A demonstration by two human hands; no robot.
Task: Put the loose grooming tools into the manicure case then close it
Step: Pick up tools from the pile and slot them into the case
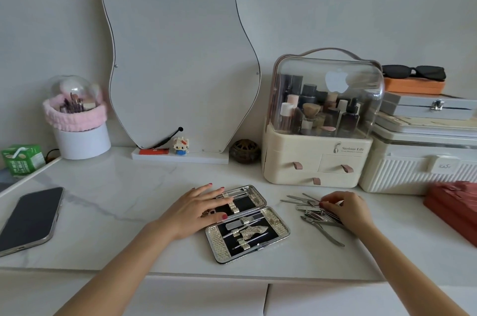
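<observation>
The manicure case (242, 222) lies open flat on the white table (108, 186), its long axis running from ten to four o'clock. It is steadied by the left hand (198, 208), fingers spread flat over the far half. At three o'clock of it, the loose tools (309, 212) are being sorted; one appears pinched by the right hand (344, 208). Next, a tool likely must be aligned with an empty loop.

We note: manicure case (273, 222) — shiny embossed metallic rim, matt black lining. Loose grooming tools (313, 212) — bright smooth metal. Countertop (108, 186) — glossy white marble-look, grey veining. Phone (31, 217) — glossy dark glass. Organizer dome (361, 98) — clear glossy plastic. Headband (74, 116) — pink fluffy cloth.
</observation>
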